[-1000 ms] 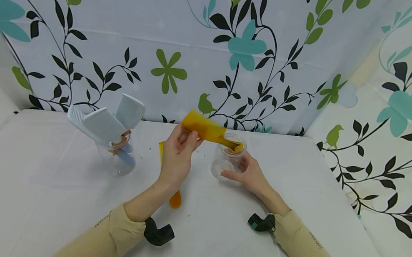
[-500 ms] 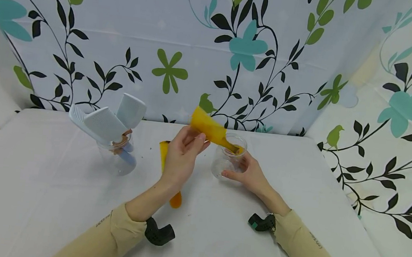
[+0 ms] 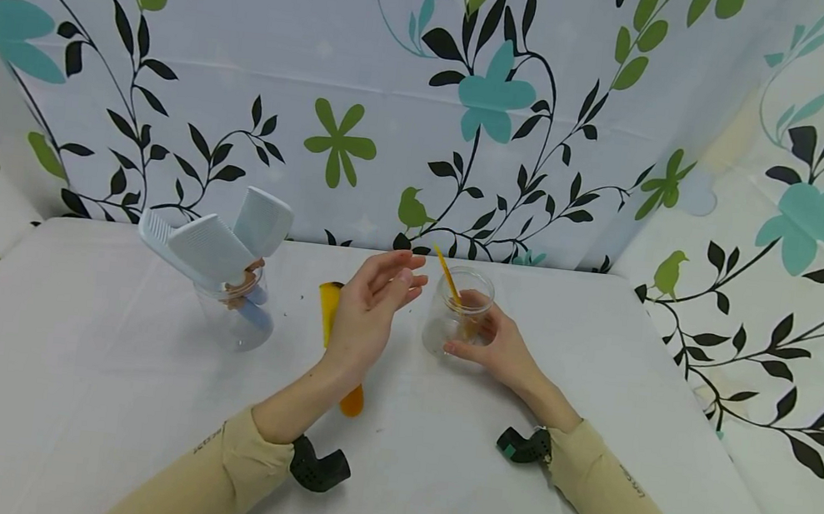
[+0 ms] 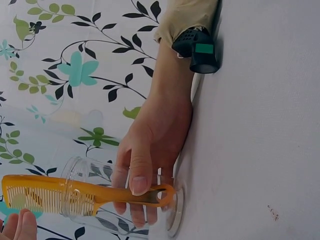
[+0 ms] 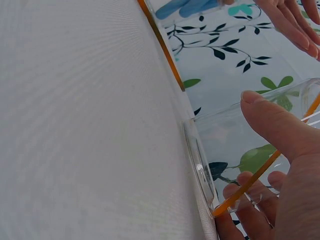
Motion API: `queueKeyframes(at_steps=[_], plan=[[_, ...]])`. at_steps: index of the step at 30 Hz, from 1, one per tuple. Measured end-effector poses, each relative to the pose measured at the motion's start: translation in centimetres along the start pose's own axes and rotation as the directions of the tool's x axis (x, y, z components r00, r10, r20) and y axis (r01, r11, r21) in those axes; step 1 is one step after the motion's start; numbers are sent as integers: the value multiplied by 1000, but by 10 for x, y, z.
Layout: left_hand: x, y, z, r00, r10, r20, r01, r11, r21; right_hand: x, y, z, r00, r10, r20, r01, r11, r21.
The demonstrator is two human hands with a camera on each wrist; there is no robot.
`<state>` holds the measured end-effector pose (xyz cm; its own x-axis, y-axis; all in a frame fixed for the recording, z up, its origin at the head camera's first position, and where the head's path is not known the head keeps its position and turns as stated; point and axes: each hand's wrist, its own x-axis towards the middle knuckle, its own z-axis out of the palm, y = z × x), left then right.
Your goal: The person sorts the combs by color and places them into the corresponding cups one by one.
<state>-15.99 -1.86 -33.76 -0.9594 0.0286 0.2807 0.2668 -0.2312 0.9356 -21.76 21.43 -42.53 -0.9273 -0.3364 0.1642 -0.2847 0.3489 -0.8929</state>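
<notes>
A clear jar [image 3: 437, 322] stands upright on the table, and my right hand [image 3: 503, 352] grips its side with thumb and fingers curled round it. Inside leans a yellow comb [image 3: 446, 274], toothed end sticking out above the rim. The left wrist view shows that comb [image 4: 107, 194] with its looped handle end down by the jar's base. My left hand [image 3: 366, 315] is raised just left of the jar, fingers loosely extended and holding nothing. Under the left forearm lies a second yellow comb [image 3: 328, 307], partly hidden by the hand and wrist.
On the left stands another clear jar [image 3: 253, 331] with several pale blue combs [image 3: 211, 248] fanning out above it. The white table [image 3: 433, 485] meets a leaf-patterned cloth [image 3: 373, 52] at the back. Black wrist cameras [image 3: 319, 467] hang under both sleeves.
My left hand has let go of the yellow comb, which dropped down into the right jar and now leans there nearly upright. The right hand and jar stay in place.
</notes>
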Motion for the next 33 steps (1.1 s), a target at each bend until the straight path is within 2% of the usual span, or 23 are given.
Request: queueKeyframes(at_steps=[11,15,19,21,23,27,31,33], plan=[[6,-3,-4,999,-49,-12,49,999,11,0,0,-1,1000,-5,3,5,1000,0],[9,-7,-10,996,-79,-40,81,994,70,-1,1,-1,1000,-12,4,12,1000,4],[13,-13,-18,986,-139,-88,153,973,175,-1,1,-1,1000,-24,12,24,1000,9],[16,-16,-21,974,-197,-114,215,959,184,0,2,-2,999,-32,13,32,999,10],[19,-20,-25,954,-266,-142,286,946,151,0,3,-3,999,-37,9,37,999,14],[23,-26,-32,902,-383,-201,399,916,43,0,3,-2,999,-42,8,42,999,27],[22,-29,-42,862,-443,-244,456,890,-3,1,3,-1,999,-40,15,40,999,21],[20,-28,-47,855,-453,-250,469,883,2,0,3,-2,999,-41,9,41,999,9]])
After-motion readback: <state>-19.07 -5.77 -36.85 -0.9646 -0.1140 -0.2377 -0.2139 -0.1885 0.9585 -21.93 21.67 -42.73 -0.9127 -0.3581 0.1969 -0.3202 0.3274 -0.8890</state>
